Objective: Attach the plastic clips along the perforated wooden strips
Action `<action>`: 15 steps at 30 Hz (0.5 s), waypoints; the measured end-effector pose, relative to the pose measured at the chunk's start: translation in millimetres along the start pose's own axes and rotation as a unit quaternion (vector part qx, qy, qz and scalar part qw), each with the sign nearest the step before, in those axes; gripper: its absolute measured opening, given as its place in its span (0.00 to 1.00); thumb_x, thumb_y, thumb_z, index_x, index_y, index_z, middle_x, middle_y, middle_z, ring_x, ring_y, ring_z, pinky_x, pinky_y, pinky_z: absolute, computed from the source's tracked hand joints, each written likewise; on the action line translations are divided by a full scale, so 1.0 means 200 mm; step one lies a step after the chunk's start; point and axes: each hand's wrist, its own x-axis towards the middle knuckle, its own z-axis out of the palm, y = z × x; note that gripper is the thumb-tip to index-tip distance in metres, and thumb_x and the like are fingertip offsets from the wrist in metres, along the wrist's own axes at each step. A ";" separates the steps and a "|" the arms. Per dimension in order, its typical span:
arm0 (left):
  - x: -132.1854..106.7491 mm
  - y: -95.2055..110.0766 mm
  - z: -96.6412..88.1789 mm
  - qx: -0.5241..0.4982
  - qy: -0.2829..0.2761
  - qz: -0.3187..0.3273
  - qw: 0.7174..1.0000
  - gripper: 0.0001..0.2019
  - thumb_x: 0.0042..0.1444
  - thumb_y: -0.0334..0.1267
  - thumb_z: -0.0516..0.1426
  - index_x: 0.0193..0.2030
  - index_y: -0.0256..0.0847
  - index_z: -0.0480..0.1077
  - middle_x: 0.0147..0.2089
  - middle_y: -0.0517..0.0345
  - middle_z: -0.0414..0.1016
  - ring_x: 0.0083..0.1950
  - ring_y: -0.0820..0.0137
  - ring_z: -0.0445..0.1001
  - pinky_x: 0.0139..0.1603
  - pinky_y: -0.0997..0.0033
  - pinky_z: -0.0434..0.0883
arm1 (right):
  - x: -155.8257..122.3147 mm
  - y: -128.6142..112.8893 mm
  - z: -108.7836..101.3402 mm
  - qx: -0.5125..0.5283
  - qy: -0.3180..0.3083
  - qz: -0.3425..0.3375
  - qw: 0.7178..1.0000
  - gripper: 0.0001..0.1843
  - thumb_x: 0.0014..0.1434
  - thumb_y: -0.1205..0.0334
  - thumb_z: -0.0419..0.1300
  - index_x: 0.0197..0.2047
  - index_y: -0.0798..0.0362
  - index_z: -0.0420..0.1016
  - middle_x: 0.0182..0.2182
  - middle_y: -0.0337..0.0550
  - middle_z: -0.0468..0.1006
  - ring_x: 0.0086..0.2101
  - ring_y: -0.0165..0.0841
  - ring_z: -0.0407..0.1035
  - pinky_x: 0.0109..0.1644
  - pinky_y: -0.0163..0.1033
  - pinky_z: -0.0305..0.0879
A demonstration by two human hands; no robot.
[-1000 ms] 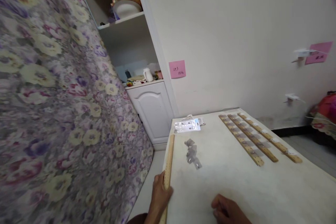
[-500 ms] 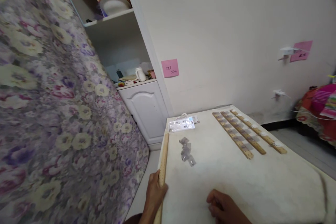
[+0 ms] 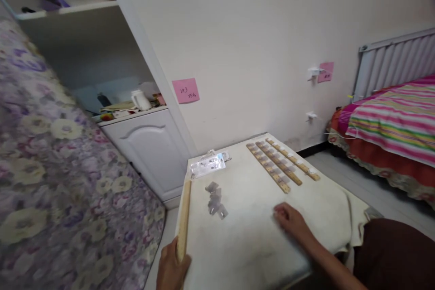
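Observation:
My left hand (image 3: pixel 172 266) is wrapped round a pale wooden strip (image 3: pixel 184 217) along the table's left edge. My right hand (image 3: pixel 288 217) hangs over the middle of the white-covered table (image 3: pixel 254 240), its fingers curled together and nothing visible in them. Between the hands, farther back, lies a loose group of small clear squares with metal-looking hooks (image 3: pixel 215 199). Three wooden strips stand to the back right; the nearest strip (image 3: pixel 268 167) and the middle strip (image 3: pixel 280 163) carry clear squares, while the far strip (image 3: pixel 292 158) has white pieces on it.
At the table's back left lies a clear blister pack (image 3: pixel 207 165). A floral curtain (image 3: pixel 84 190) and a white cabinet (image 3: pixel 152 149) border the left side. The wall (image 3: pixel 238 54) closes off the back. A bed (image 3: pixel 394 122) stands at the right.
The view has swung right, bringing the bed into sight. My right hand has moved forward over the table, towards the wooden strips. My left hand keeps its hold on the wooden strip.

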 end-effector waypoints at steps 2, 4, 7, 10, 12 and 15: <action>0.01 0.00 0.00 0.006 -0.002 0.004 1.000 0.31 0.42 0.43 0.53 0.55 0.34 0.61 0.47 0.48 0.66 0.55 0.56 0.66 0.58 0.57 0.65 | 0.10 0.06 -0.15 -0.089 0.103 0.006 0.991 0.13 0.51 0.54 0.56 0.37 0.53 0.69 0.28 0.39 0.71 0.30 0.34 0.68 0.37 0.38 0.64; 0.01 0.00 0.00 0.016 -0.003 0.005 1.000 0.32 0.42 0.45 0.52 0.55 0.32 0.61 0.47 0.47 0.66 0.55 0.56 0.66 0.58 0.57 0.64 | 0.17 0.10 -0.26 -0.175 0.151 0.022 0.973 0.16 0.51 0.53 0.56 0.40 0.54 0.69 0.33 0.43 0.72 0.35 0.36 0.69 0.40 0.39 0.63; 0.02 0.00 0.00 0.028 -0.005 -0.001 1.000 0.34 0.43 0.47 0.50 0.56 0.29 0.61 0.48 0.45 0.65 0.53 0.55 0.68 0.58 0.57 0.64 | 0.24 0.10 -0.32 -0.268 0.145 0.054 0.951 0.19 0.52 0.51 0.57 0.43 0.56 0.69 0.39 0.48 0.71 0.38 0.38 0.69 0.41 0.39 0.62; 0.03 0.00 0.00 0.033 -0.008 -0.002 0.999 0.35 0.43 0.48 0.50 0.57 0.28 0.61 0.48 0.44 0.66 0.52 0.55 0.69 0.58 0.57 0.64 | 0.28 0.07 -0.30 -0.318 0.128 0.092 0.935 0.22 0.53 0.48 0.56 0.46 0.54 0.68 0.44 0.48 0.71 0.38 0.38 0.70 0.38 0.39 0.61; 0.03 -0.01 0.00 0.035 -0.013 0.001 0.999 0.35 0.43 0.48 0.50 0.57 0.27 0.61 0.48 0.43 0.66 0.53 0.55 0.68 0.58 0.57 0.64 | 0.29 0.05 -0.27 -0.343 0.128 0.106 0.924 0.22 0.53 0.45 0.56 0.46 0.52 0.69 0.47 0.47 0.70 0.37 0.38 0.71 0.35 0.39 0.60; 0.04 -0.03 0.01 0.034 -0.023 -0.001 0.999 0.37 0.43 0.49 0.51 0.58 0.26 0.60 0.49 0.42 0.65 0.53 0.54 0.69 0.58 0.57 0.64 | 0.30 0.03 -0.24 -0.377 0.135 0.109 0.910 0.22 0.55 0.43 0.54 0.45 0.50 0.68 0.49 0.45 0.69 0.34 0.37 0.71 0.31 0.38 0.59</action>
